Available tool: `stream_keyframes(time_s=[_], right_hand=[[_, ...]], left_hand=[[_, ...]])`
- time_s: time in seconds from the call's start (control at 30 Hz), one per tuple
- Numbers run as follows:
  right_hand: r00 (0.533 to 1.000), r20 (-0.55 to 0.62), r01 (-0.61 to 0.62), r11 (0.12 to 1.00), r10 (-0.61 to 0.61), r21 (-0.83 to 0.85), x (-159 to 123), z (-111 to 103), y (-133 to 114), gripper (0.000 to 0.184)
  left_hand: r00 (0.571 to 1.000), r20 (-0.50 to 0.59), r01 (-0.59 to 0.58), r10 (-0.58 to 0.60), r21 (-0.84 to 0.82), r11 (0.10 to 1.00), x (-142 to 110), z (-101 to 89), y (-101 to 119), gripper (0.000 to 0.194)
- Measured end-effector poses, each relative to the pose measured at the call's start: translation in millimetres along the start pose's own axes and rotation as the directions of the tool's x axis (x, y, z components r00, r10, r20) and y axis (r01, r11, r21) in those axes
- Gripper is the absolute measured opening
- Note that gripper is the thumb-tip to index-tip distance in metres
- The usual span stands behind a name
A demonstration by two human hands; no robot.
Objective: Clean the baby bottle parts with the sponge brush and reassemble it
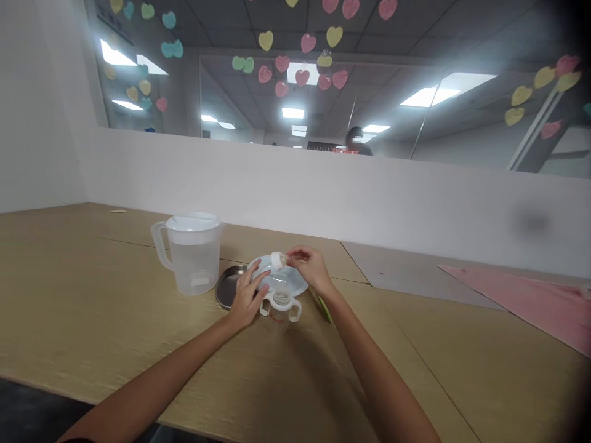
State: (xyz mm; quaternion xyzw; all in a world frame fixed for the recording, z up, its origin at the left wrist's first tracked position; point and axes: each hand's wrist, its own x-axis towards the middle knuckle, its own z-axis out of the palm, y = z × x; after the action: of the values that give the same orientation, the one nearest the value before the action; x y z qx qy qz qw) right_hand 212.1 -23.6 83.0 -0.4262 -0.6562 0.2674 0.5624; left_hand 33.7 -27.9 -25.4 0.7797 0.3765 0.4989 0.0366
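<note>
The right hand's fingers [292,253] pinch a white silicone bottle teat [277,261], while the left hand's fingers [257,277] spread just beside a clear plastic two-handled baby bottle [280,314].

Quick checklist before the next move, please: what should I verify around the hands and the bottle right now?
1. White bottle teat secure in the right hand: ok, pinched in the fingertips.
2. Left hand free: cannot tell; its open fingers sit over the white dish.
3. Handled baby bottle upright on the table: ok.
4. Teat fitted on the bottle: not ok, it is held apart above the dish.
5. Inside of the bottle clean: cannot tell from this view.
6. Water pitcher lidded: ok.
</note>
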Motion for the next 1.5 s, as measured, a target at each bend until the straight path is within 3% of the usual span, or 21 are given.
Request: stream_keyframes(time_s=[0.23, 0.53, 0.8, 0.93, 1.07, 1.23, 1.4, 1.5], right_hand=[[0.996, -0.009, -0.091, 0.996, 0.091, 0.005, 3, -4, 16, 0.018], [0.968, -0.107, -0.235, 0.968, 0.225, -0.09, 7, -9, 32, 0.006], [0.945, -0.262, -0.265, 0.927, 0.195, -0.265, 8, -27, 29, 0.007], [0.943, -0.277, -0.263, 0.925, 0.186, -0.273, 9, -38, 22, 0.008], [0.96, -0.209, -0.234, 0.942, 0.185, -0.239, 8, -31, 11, 0.008], [0.992, 0.091, -0.076, 0.988, 0.089, -0.136, -5, -7, -13, 0.01], [0.964, 0.258, 0.135, 0.961, -0.07, -0.24, -23, 12, -36, 0.014], [0.939, 0.338, 0.166, 0.947, -0.066, -0.275, -27, 13, -40, 0.018]], left_hand=[[0.996, 0.085, 0.023, -0.016, -0.084, 0.996, 3, 2.7, -8, 0.041], [0.99, 0.135, 0.048, -0.044, -0.026, 0.999, 3, 4.5, -5, 0.04], [0.986, 0.143, 0.084, -0.085, 0.013, 0.996, 3, 4.6, -4, 0.041], [0.986, 0.15, 0.077, -0.076, 0.003, 0.997, 4, 4.3, -3, 0.041], [0.993, 0.093, 0.07, -0.067, -0.027, 0.997, 4, 0.9, 1, 0.039], [0.997, -0.076, 0.011, -0.018, -0.093, 0.996, 6, -8.7, 14, 0.043], [0.982, -0.19, -0.042, 0.01, -0.169, 0.985, 6, -15.2, 26, 0.044], [0.965, -0.259, -0.08, 0.034, -0.166, 0.983, 5, -15.9, 28, 0.041]])
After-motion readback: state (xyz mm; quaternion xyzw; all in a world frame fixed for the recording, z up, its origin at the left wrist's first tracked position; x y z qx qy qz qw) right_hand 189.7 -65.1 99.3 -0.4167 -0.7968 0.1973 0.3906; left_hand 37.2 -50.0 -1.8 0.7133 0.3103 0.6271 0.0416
